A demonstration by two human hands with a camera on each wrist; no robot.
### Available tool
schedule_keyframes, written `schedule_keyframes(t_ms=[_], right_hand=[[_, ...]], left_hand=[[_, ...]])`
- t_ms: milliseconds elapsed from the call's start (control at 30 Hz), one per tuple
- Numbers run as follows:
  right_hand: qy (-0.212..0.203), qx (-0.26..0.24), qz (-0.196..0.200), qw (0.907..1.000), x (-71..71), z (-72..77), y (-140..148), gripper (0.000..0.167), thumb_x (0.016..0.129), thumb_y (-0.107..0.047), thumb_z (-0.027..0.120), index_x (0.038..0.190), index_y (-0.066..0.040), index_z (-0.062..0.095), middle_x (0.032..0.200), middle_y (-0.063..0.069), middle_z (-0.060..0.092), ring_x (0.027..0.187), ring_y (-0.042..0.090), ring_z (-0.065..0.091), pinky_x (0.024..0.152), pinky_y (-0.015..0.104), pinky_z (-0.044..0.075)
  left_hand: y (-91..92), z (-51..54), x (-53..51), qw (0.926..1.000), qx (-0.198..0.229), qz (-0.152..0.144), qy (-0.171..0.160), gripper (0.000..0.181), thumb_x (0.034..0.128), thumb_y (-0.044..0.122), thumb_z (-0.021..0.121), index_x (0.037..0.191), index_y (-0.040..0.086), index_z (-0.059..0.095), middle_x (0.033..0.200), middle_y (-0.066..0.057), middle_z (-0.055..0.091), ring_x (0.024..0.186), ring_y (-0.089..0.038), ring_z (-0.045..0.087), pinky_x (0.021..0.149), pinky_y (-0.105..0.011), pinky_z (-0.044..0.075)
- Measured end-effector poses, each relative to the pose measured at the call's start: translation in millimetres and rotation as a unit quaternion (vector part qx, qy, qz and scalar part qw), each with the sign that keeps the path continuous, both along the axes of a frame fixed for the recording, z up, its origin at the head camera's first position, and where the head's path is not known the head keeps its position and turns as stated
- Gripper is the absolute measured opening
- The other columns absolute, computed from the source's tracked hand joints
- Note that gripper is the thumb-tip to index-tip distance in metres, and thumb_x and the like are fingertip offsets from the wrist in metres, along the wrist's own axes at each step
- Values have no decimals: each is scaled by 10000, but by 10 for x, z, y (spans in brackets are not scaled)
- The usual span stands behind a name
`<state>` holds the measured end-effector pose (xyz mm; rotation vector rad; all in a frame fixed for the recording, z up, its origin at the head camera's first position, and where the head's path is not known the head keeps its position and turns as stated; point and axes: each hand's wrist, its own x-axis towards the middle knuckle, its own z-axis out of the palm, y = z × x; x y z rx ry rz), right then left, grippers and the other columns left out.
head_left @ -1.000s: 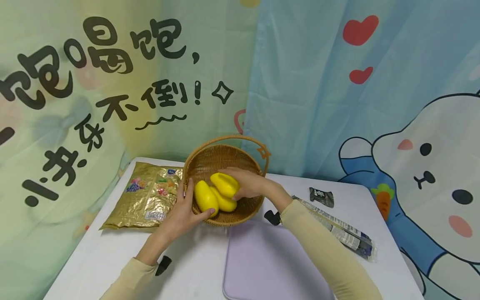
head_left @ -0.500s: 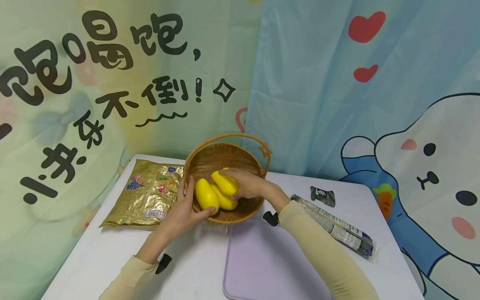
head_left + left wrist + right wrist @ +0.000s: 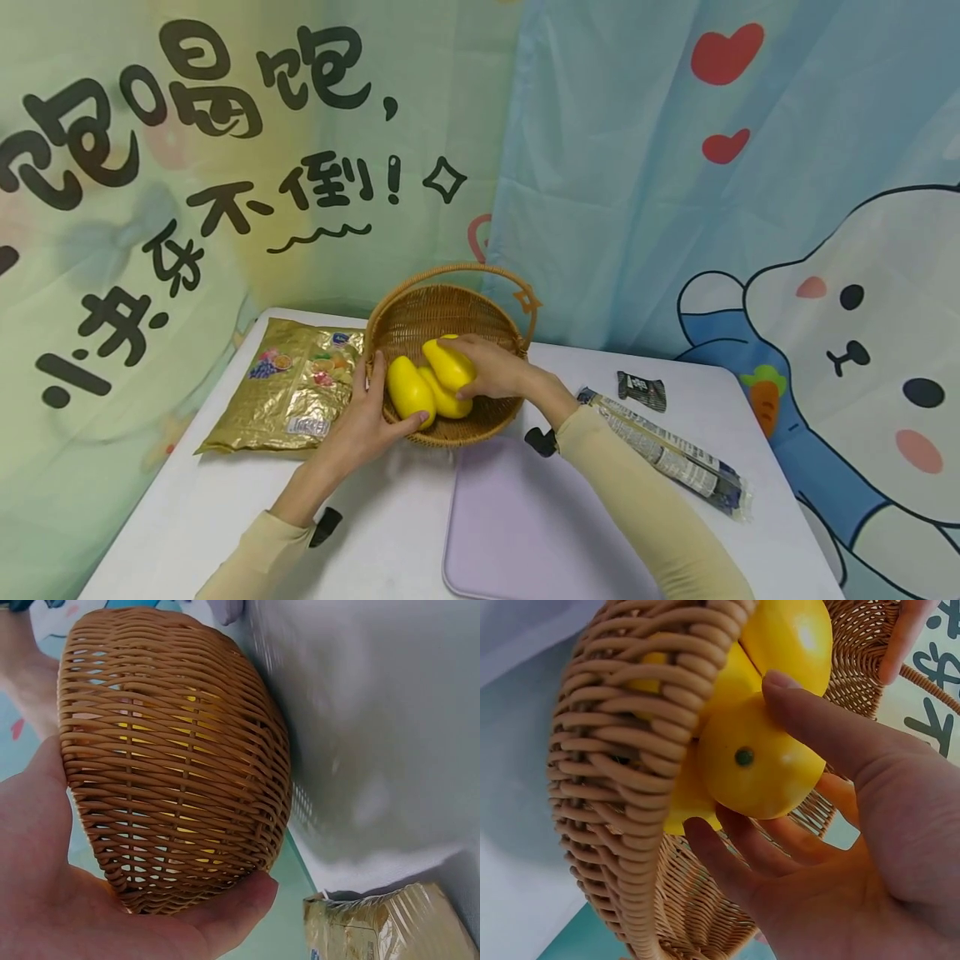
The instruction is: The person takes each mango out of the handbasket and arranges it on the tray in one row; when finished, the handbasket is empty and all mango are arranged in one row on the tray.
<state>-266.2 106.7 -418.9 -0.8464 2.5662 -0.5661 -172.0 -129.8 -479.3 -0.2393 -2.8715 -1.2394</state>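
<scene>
- Yellow fruit (image 3: 453, 367), head view: it sits near the middle of the frame, inside the basket (image 3: 431, 312), against a second fruit (image 3: 408, 389) and a third fruit (image 3: 447, 402). My right hand (image 3: 493, 367) pinches it between thumb and fingers; my left hand (image 3: 369, 419) grips the basket's left side. I take the step in hand to be lifting this fruit or setting it down; I can't tell which.
- Left wrist view: my left hand fills the lower left, clasping the wicker; yellow shows through the weave.
- Right wrist view: the fruit's end with its green spot (image 3: 744, 756) faces me near the centre, my thumb at its upper right, my fingers below. Either way, I judge the next move calls for an even pinch and a steady basket.
</scene>
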Motion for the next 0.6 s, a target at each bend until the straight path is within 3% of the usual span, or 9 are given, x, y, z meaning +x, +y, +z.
schedule_keyframes(t_ms=[333, 600], right_hand=[[256, -238, -171, 9992, 46, 41, 95, 903, 894, -265, 801, 1623, -197, 272, 1606, 171, 343, 1453, 328, 393, 1163, 505, 369], [392, -599, -339, 9969, 214, 198, 281, 896, 906, -326, 785, 1624, -203, 264, 1607, 171, 321, 1448, 326, 385, 1158, 516, 373]], left_hand=[[0, -4, 5, 10000, 11, -23, -32, 1222, 851, 627, 730, 1635, 62, -18, 1673, -252, -118, 1231, -564, 551, 942, -577, 531], [-2, 4, -2, 10000, -46, -27, 55, 1206, 863, 604, 731, 1631, 37, -7, 1669, -269, -105, 1190, -565, 576, 915, -577, 541]])
